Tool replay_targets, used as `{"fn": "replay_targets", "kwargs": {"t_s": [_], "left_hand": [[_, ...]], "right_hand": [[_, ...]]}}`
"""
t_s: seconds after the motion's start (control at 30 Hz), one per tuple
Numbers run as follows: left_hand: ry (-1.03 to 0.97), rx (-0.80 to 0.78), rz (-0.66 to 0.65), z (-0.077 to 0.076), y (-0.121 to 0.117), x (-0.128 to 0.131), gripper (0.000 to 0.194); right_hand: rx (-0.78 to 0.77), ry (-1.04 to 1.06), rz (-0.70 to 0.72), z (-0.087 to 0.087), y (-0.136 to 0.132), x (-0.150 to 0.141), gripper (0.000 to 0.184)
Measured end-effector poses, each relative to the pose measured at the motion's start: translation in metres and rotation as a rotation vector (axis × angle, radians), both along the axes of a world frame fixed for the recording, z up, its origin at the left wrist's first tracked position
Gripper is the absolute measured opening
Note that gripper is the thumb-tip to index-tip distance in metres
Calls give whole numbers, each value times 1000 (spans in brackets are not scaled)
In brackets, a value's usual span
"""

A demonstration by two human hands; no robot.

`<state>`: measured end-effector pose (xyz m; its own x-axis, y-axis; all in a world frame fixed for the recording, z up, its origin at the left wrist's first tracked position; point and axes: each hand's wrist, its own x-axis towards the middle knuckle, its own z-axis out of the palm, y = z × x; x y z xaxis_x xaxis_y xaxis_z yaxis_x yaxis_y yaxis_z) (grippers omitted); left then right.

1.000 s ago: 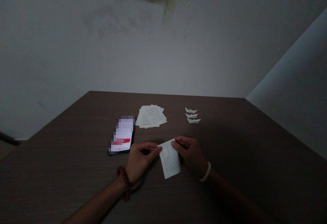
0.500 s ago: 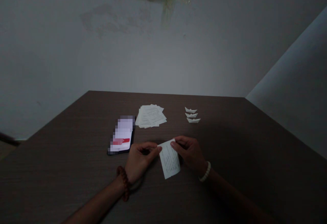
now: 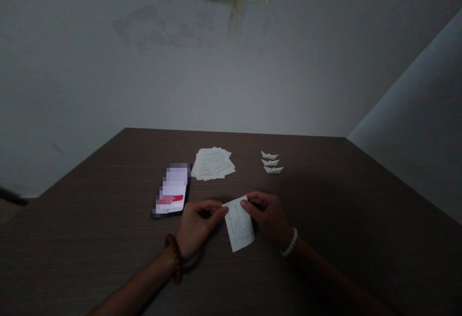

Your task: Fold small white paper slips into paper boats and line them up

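Note:
A small sheet of printed paper (image 3: 238,227) is held between my two hands, its near edge curling slightly at the right. My left hand (image 3: 200,222) pinches its far left corner between thumb and finger. At the far right corner, my right hand (image 3: 267,212) grips the same sheet, thumb on top. Beyond the hands, three folded paper boats (image 3: 273,170) stand in a close row. A loose stack of printed sheets (image 3: 213,163) lies to their left.
A phone (image 3: 173,191) with a lit, partly blurred screen lies left of my left hand. The dark wooden table (image 3: 119,176) reaches back to a grey wall (image 3: 231,85) with tape on it. Something dark (image 3: 12,195) juts in at the left edge.

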<state>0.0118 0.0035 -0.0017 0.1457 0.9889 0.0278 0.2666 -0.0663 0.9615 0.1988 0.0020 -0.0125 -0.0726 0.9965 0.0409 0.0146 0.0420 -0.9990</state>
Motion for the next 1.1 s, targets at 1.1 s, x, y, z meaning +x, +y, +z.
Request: {"fn": "replay_targets", "kwargs": {"t_s": [1.1], "left_hand": [[72, 208, 107, 1, -5, 1, 20]], "right_hand": [[26, -6, -39, -1, -3, -4, 18]]}}
